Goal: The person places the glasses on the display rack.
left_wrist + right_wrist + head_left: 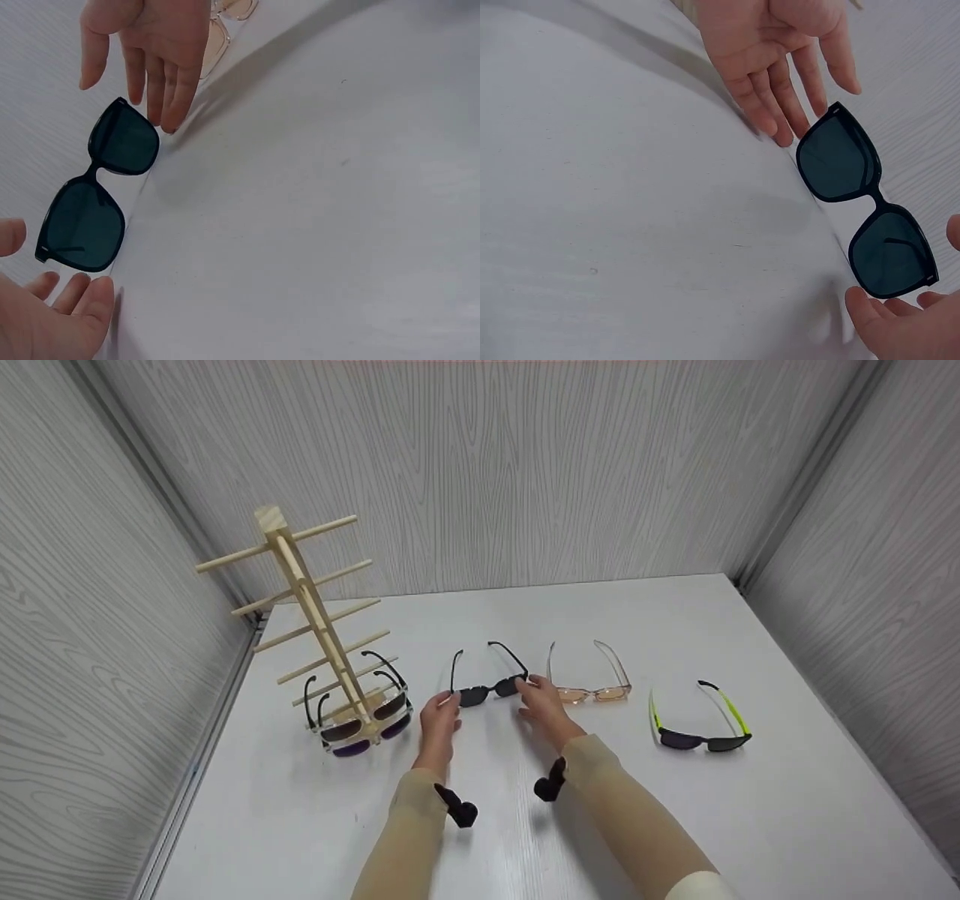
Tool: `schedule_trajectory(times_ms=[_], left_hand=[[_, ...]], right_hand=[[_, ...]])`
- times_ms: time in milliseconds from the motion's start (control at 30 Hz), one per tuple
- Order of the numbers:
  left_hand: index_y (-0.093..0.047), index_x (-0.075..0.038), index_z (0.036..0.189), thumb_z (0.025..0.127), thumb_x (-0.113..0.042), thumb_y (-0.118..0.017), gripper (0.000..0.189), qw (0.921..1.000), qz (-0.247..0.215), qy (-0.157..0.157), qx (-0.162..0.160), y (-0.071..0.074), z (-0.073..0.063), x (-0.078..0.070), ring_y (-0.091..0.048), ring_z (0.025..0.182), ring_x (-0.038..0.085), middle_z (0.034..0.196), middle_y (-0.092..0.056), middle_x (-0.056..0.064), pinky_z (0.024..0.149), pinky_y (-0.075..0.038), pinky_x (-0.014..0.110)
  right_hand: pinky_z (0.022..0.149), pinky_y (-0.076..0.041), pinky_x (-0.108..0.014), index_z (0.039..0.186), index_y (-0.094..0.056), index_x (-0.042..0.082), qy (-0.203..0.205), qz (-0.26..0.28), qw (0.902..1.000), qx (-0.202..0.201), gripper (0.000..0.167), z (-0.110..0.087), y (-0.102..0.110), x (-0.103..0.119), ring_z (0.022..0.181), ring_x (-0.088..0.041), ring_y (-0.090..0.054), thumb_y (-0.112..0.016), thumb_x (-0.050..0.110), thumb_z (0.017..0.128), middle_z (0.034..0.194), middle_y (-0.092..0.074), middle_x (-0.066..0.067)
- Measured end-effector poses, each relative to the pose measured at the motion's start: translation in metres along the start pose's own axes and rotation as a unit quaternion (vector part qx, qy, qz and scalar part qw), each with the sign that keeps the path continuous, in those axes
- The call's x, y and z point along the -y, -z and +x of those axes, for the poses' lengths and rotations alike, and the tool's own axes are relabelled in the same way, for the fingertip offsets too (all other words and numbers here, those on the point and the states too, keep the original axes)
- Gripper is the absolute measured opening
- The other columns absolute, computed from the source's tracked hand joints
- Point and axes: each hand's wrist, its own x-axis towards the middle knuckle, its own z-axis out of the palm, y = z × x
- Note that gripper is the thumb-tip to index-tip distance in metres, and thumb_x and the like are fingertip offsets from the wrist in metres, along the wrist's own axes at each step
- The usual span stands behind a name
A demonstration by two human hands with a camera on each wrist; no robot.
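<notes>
Black sunglasses point(491, 690) with dark lenses lie on the white table, temples unfolded and pointing away. My left hand point(439, 727) is at their left end, and my right hand point(547, 709) is at the right end. In the left wrist view, the left hand's thumb and fingers point(96, 300) spread around the frame's near corner, with a gap at the thumb. Loosely extended fingers of the right hand point(911, 326) lie beside the other corner in the right wrist view, its thumb apart from the frame. Whether any fingertip touches the sunglasses, I cannot tell.
A wooden rack point(319, 615) with several pegs stands at left; clear-framed sunglasses point(341, 731) and another purple-lensed pair point(352, 750) hang low on it. Peach-lensed glasses point(592, 695) and sunglasses with yellow-green temples point(703, 742) lie to the right. Grey wood-grain panels point(480, 472) enclose the table.
</notes>
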Motion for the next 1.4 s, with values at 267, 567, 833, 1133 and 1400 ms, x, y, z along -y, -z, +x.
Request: schedule_trajectory(times_ms=[267,567,833,1133,1400], left_hand=[[-0.053,0.004,0.123,0.091,-0.018,-0.059,0.039,0.9998,0.012,-0.002,-0.015,-0.004,0.003,0.001,-0.053,0.108,0.034,0.115,-0.058,0.02,0.09,-0.045,0.042],[-0.059,0.001,0.116,0.093,-0.021,-0.056,0.032,0.9965,0.054,-0.043,-0.046,-0.003,0.001,0.003,-0.059,0.085,0.03,0.1,-0.062,0.022,0.071,-0.049,0.032],[-0.061,0.0,0.114,0.093,-0.021,-0.057,0.03,0.9963,0.057,-0.044,-0.045,-0.002,-0.004,0.003,-0.056,0.071,0.022,0.087,-0.061,0.018,0.058,-0.046,0.026],[-0.059,0.0,0.117,0.094,-0.02,-0.056,0.031,0.9993,0.011,0.0,-0.035,0.004,-0.013,0.004,-0.061,0.089,0.033,0.102,-0.061,0.022,0.077,-0.052,0.04],[-0.061,-0.002,0.115,0.092,-0.022,-0.059,0.031,0.9994,-0.009,0.021,-0.025,0.008,-0.021,0.004,-0.062,0.08,0.029,0.096,-0.064,0.022,0.07,-0.051,0.039]], right_hand=[[0.096,-0.041,-0.046,0.141,-0.033,0.002,-0.001,0.003,1.0,-0.001,0.055,0.002,-0.002,-0.001,0.128,-0.037,-0.034,-0.055,0.021,0.094,0.14,-0.037,-0.02],[0.092,-0.045,-0.043,0.126,-0.047,-0.002,-0.013,0.017,0.9984,-0.052,0.042,-0.001,-0.006,-0.004,0.115,-0.033,-0.047,-0.055,0.022,0.093,0.126,-0.049,-0.019],[0.082,-0.048,-0.041,0.117,-0.054,-0.001,-0.009,0.001,0.9959,-0.09,0.035,-0.005,-0.006,-0.006,0.098,-0.029,-0.056,-0.054,0.025,0.093,0.112,-0.056,-0.017],[0.066,-0.05,-0.039,0.11,-0.055,-0.001,-0.004,0.04,0.9948,-0.094,0.026,-0.012,-0.004,-0.008,0.079,-0.027,-0.057,-0.055,0.019,0.093,0.103,-0.059,-0.017],[0.076,-0.051,-0.045,0.108,-0.056,-0.003,0.018,0.022,0.9951,-0.095,0.026,-0.024,0.001,-0.007,0.093,-0.035,-0.06,-0.055,0.017,0.092,0.107,-0.06,-0.019]])
